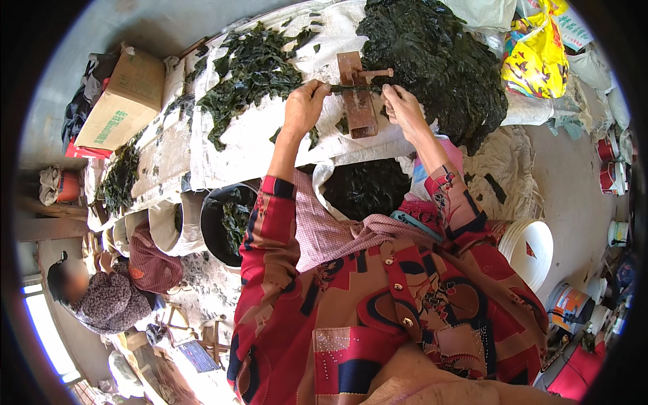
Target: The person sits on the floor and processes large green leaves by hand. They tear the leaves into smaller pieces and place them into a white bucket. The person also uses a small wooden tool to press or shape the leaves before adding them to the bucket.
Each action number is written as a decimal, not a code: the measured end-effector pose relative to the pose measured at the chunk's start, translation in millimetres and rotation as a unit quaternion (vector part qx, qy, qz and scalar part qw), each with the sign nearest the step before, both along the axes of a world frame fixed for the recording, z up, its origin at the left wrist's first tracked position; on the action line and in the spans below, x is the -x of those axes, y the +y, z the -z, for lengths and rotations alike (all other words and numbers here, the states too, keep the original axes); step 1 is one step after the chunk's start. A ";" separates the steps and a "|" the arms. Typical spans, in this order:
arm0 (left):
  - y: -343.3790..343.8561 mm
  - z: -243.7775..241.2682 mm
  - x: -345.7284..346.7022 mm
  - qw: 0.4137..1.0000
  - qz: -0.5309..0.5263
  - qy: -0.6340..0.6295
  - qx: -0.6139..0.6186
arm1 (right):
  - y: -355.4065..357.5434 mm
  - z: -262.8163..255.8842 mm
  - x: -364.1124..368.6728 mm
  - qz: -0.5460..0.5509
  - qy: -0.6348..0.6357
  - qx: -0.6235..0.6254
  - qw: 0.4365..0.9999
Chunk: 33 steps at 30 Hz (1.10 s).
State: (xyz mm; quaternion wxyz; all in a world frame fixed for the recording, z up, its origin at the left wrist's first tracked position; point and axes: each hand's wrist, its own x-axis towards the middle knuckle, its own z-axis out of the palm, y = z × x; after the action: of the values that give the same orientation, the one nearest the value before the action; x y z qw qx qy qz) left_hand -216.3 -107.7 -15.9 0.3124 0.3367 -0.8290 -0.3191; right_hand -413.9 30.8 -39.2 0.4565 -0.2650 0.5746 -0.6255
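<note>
A narrow strip of dark green seaweed (pixel 349 88) is stretched between my two hands across a rusty metal block (pixel 362 121). My left hand (pixel 305 106) pinches its left end, while my right hand (pixel 403 109) grips the other end. From the block, just beyond the strip, a metal bolt (pixel 377 73) sticks out to the right. A large wet heap of seaweed (pixel 435 66) rises beyond my right hand. Looser seaweed pieces (pixel 253 71) lie to the left on the white woven sheet (pixel 248 152) covering the table. Below my hands, a white-rimmed container (pixel 324 177) holds more seaweed.
A dark bucket (pixel 210 223) with seaweed stands left of my lap. At the far left are a cardboard box (pixel 121 96) and another person (pixel 109 298) seated at the table. A yellow plastic bag (pixel 536 55) sits at the right, above a white bucket (pixel 531 253).
</note>
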 end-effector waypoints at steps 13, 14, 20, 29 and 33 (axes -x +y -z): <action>45.8 -5.4 -43.6 0.968 0.037 0.067 -0.238 | 95.8 27.3 -76.3 -0.079 0.574 0.015 0.815; 53.3 -8.5 -44.9 0.968 0.051 0.076 -0.232 | 95.9 17.9 -77.7 -0.070 0.619 0.024 0.782; 112.5 -66.6 -43.0 0.978 0.164 0.033 -0.124 | 78.4 -71.0 -87.7 -0.072 0.571 0.219 0.788; 125.2 -93.1 -80.3 0.975 0.182 -0.062 -0.107 | 113.7 -98.5 -60.4 -0.224 0.614 0.174 0.737; 131.5 -69.3 -82.5 0.971 0.192 0.044 -0.137 | 138.1 -82.3 -61.8 -0.244 0.036 0.143 0.958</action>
State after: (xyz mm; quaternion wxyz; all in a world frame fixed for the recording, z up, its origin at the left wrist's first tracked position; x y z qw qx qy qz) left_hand -133.8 23.8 53.4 0.2321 0.1966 -0.8121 -0.4979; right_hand -352.1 168.9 43.1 0.5318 -0.4821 0.4129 -0.5607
